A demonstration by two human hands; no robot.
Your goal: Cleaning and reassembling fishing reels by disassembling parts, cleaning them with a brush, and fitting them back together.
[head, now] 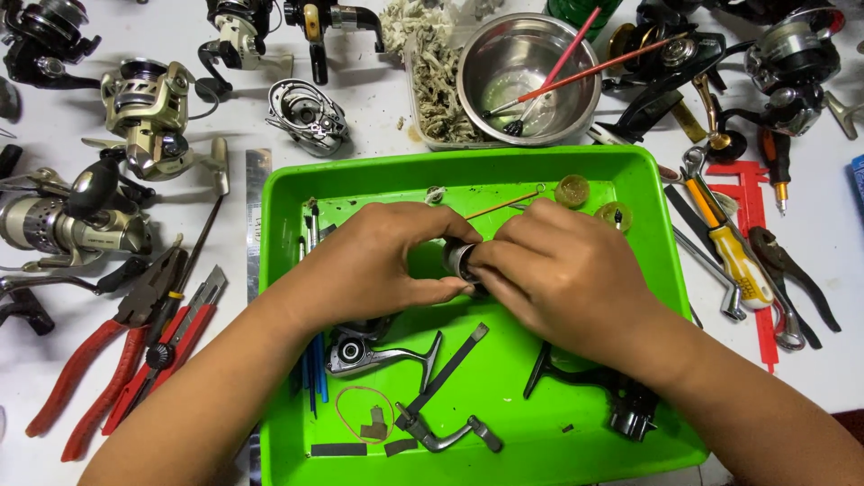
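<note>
Left hand (382, 261) and right hand (562, 270) meeting over the middle of a green tray (661, 270) on a white tabletop (378, 112). Between them, a small metal spool (457, 259), dark and silvery, mostly hidden. Left hand curled around its near side, thumb and fingers closed on it; right hand folded over the other side, fingertips pressed against the same part. Both closed on the spool, held just above the tray floor.

In the tray, below the hands: a grey reel body (360, 351) with a curved leg, blue pens (315, 373) beside it, a dark handle arm (441, 387), a rubber band (364, 414) lying in a loop, a black reel part (621, 400) near the right forearm. Toward the far tray edge: two small yellowish jars (572, 190), a thin orange stick (504, 204).

Beyond the tray: a steel bowl (504, 63) with red-handled brushes (576, 76) leaning in it, a clear tub of pale shreds (432, 81) touching the bowl.

Left of the tray: red pliers (90, 369), a red cutter (175, 346), a steel ruler (256, 193), several fishing reels (148, 108).

Right of the tray: a yellow screwdriver (733, 256), a red caliper (751, 225), dark pliers (792, 274), more black reels (783, 63).
</note>
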